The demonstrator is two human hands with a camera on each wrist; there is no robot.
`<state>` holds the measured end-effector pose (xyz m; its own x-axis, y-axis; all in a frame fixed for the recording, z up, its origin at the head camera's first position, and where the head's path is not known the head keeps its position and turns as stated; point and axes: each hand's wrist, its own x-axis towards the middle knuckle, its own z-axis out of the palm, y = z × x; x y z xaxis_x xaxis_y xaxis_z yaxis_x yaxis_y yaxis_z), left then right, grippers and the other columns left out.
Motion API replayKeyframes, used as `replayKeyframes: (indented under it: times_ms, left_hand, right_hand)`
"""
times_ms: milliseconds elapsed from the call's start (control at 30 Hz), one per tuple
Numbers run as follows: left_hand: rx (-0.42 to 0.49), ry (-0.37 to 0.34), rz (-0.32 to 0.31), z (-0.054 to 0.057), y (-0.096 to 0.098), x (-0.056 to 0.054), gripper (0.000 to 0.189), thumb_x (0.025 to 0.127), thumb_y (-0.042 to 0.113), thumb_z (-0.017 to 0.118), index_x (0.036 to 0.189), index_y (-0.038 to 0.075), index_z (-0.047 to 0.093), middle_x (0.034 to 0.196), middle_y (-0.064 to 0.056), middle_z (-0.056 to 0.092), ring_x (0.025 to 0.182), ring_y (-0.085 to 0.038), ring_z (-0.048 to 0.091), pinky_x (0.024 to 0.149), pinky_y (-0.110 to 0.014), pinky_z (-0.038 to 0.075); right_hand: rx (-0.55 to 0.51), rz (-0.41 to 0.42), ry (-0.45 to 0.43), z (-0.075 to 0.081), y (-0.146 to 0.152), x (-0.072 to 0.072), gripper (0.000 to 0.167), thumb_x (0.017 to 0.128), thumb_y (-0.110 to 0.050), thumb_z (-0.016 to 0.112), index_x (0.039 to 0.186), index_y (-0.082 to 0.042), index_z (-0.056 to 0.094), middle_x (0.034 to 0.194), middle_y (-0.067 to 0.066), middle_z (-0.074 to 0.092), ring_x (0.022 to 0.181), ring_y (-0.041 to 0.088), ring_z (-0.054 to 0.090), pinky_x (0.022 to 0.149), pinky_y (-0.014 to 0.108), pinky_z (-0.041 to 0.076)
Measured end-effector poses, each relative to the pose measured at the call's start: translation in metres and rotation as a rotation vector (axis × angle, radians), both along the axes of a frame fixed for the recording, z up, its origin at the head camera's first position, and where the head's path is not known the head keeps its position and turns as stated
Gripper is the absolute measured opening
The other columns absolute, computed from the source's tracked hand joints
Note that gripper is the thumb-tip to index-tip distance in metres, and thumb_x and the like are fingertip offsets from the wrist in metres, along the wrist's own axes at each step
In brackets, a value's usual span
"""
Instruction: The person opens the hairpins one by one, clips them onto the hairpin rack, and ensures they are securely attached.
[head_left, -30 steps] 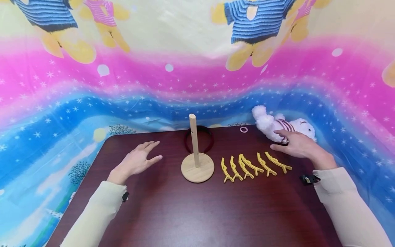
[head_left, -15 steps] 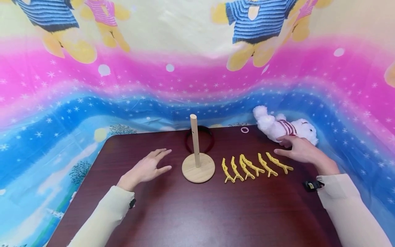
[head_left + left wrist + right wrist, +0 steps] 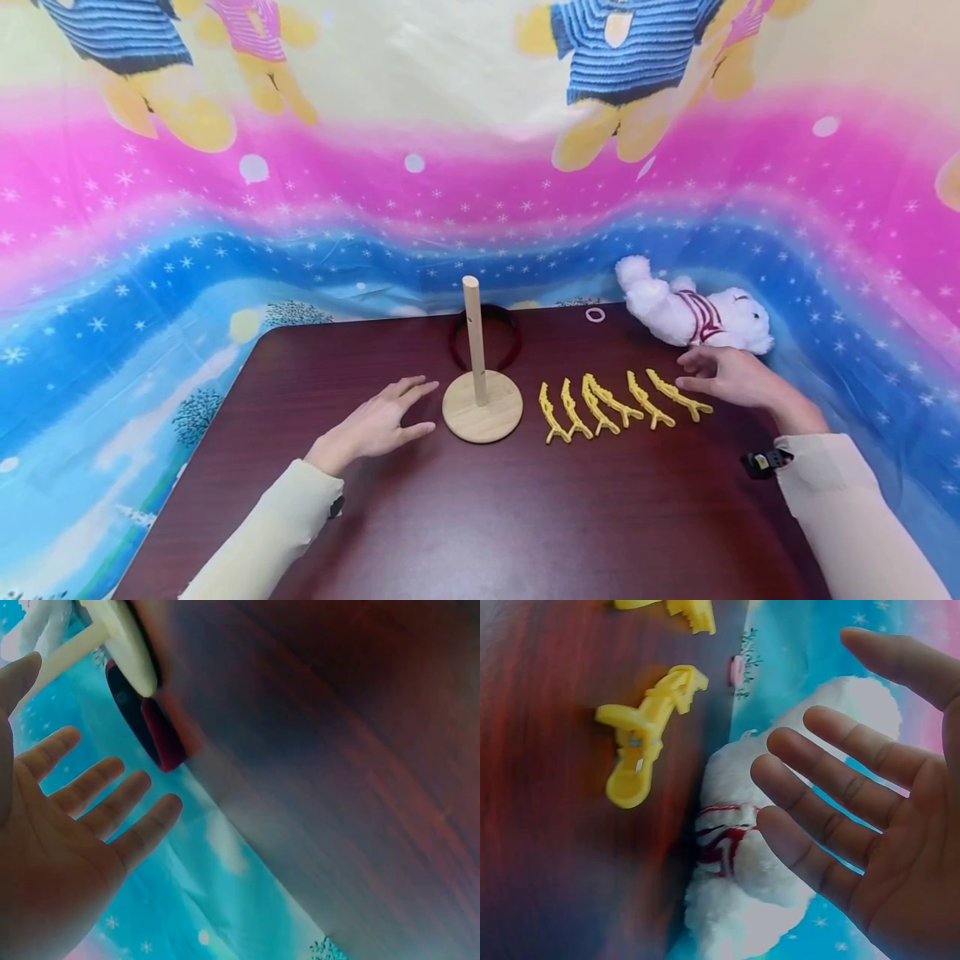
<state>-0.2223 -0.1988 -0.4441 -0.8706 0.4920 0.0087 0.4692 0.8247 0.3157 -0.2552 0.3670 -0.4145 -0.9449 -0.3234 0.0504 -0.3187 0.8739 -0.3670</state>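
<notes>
My left hand [image 3: 375,423] hovers with spread fingers just left of a wooden stand [image 3: 482,425], a round base with an upright post. In the left wrist view the palm [image 3: 52,862] holds nothing. Near the table's right side, my right hand [image 3: 731,379] is held above the surface between the row of yellow clips [image 3: 597,412] and a white plush toy [image 3: 675,312]. The right wrist view shows relaxed fingers [image 3: 840,817] gripping nothing, with one yellow clip [image 3: 649,735] lying apart from them. The plush lies on its side in a red-striped top.
Behind the stand lies a dark red band [image 3: 514,337], partly hidden by the post. A small pale pink ring [image 3: 595,315] lies at the table's back edge. A printed cloth [image 3: 360,242] hangs round the back and sides of the dark wood table [image 3: 510,517].
My left hand has moved right, closer to the stand. My right hand has come slightly nearer the body, away from the plush toy. The objects stay where they were.
</notes>
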Motion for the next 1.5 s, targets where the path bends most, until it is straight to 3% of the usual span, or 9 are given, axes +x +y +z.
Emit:
replayKeyframes:
  times_ms: [333, 900, 1200, 1500]
  left_hand:
    - [-0.006, -0.024, -0.053, -0.014, 0.011, 0.003, 0.07, 0.094, 0.049, 0.065, 0.155, 0.026, 0.039, 0.161, -0.008, 0.035, 0.146, -0.031, 0.039, 0.111, -0.051, 0.043]
    - [-0.051, -0.077, -0.14, -0.03, 0.02, 0.0, 0.066, 0.095, 0.048, 0.063, 0.154, 0.031, 0.039, 0.166, -0.01, 0.026, 0.15, -0.032, 0.032, 0.113, -0.05, 0.041]
    - [-0.071, -0.027, -0.213, -0.034, 0.025, -0.001, 0.062, 0.096, 0.043, 0.064, 0.152, 0.026, 0.043, 0.163, -0.017, 0.029, 0.149, -0.038, 0.033, 0.114, -0.054, 0.038]
    - [-0.085, -0.033, -0.212, -0.035, 0.027, -0.001, 0.063, 0.096, 0.044, 0.064, 0.152, 0.027, 0.043, 0.164, -0.016, 0.026, 0.15, -0.036, 0.03, 0.115, -0.053, 0.038]
  right_hand:
    - [0.021, 0.003, -0.073, -0.014, 0.008, 0.003, 0.039, 0.085, -0.038, 0.078, 0.109, -0.008, 0.072, 0.095, -0.003, 0.075, 0.083, 0.01, 0.067, 0.072, 0.028, 0.05]
    - [0.057, 0.005, -0.1, -0.034, 0.02, 0.003, 0.037, 0.08, -0.041, 0.081, 0.103, -0.013, 0.074, 0.094, 0.0, 0.073, 0.085, 0.015, 0.066, 0.074, 0.03, 0.049]
    - [0.082, 0.006, -0.178, -0.037, 0.018, 0.002, 0.041, 0.078, -0.042, 0.082, 0.103, -0.012, 0.073, 0.09, -0.002, 0.068, 0.08, 0.011, 0.058, 0.069, 0.029, 0.046]
    - [0.097, -0.011, -0.217, -0.039, 0.017, 0.002, 0.038, 0.077, -0.038, 0.083, 0.101, -0.011, 0.071, 0.088, 0.0, 0.065, 0.077, 0.013, 0.054, 0.068, 0.03, 0.044]
